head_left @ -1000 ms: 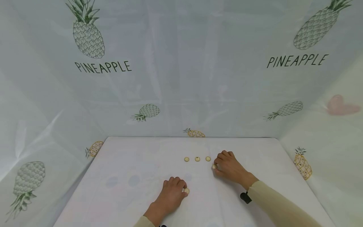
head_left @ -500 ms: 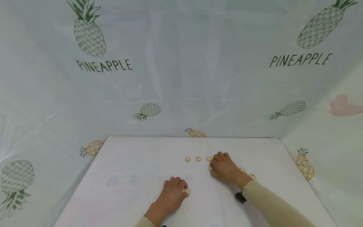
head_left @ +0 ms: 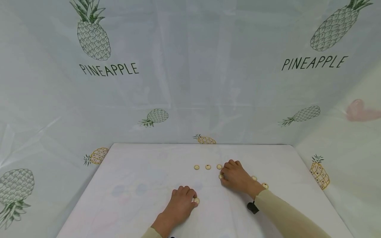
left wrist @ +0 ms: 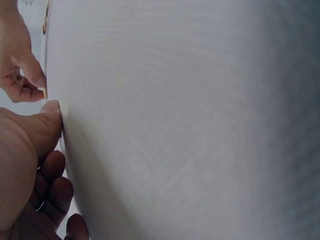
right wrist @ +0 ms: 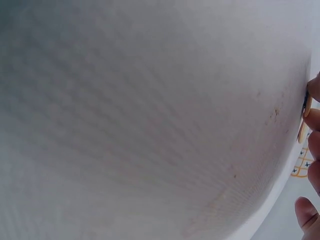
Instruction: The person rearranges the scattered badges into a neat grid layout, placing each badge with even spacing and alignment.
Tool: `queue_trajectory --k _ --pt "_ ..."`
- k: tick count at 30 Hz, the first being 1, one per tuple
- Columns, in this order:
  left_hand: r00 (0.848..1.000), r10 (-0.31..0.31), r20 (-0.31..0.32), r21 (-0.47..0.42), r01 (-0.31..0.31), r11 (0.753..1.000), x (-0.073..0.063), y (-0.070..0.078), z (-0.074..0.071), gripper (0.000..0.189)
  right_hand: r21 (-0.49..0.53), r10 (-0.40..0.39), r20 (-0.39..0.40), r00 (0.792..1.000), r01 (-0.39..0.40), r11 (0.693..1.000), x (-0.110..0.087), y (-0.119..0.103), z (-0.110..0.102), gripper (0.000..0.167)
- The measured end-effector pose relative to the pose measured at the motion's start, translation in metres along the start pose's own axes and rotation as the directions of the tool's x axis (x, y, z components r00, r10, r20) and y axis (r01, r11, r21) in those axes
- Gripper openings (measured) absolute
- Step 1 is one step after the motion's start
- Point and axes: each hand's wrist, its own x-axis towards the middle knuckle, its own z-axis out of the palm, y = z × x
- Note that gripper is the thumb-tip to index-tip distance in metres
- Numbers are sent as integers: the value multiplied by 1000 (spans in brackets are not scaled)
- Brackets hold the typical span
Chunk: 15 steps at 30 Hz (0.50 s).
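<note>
Small, round, pale wooden discs with marks on their faces lie on the white-covered table. In the head view my left hand pinches one disc between thumb and index finger, low over the cloth. Farther right and back, my right hand grips another disc at its fingertips. That held disc shows edge-on in the right wrist view. Close behind it is the right end of a row of three discs, made up of a left disc, a middle disc and a right disc.
Two more discs lie beside the right wrist, one nearer the hand and one by the sleeve. The white table meets a pale curtain printed with pineapples, which hangs behind it and at both sides.
My right hand has shifted left and slightly nearer with its disc, then held still. Two discs by the right wrist have come into view. My left hand has stayed put.
</note>
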Motion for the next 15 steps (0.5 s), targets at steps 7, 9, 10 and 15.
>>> queue_trajectory --k 7,9,10,15 --pt "1000 6 -17 5 -6 1000 -1 0 0 23 4 17 33 999 -17 1000 0 -1 -2 12" --pt "1000 11 -25 8 -11 1000 -2 0 0 23 5 22 43 999 -22 1000 0 -2 -2 12" --pt "1000 11 -25 8 -11 1000 -2 0 1 23 6 22 44 999 -22 1000 0 -1 -2 11" --pt "1000 10 -17 10 -9 1000 -2 0 1 22 11 26 48 999 -27 1000 0 0 0 11"
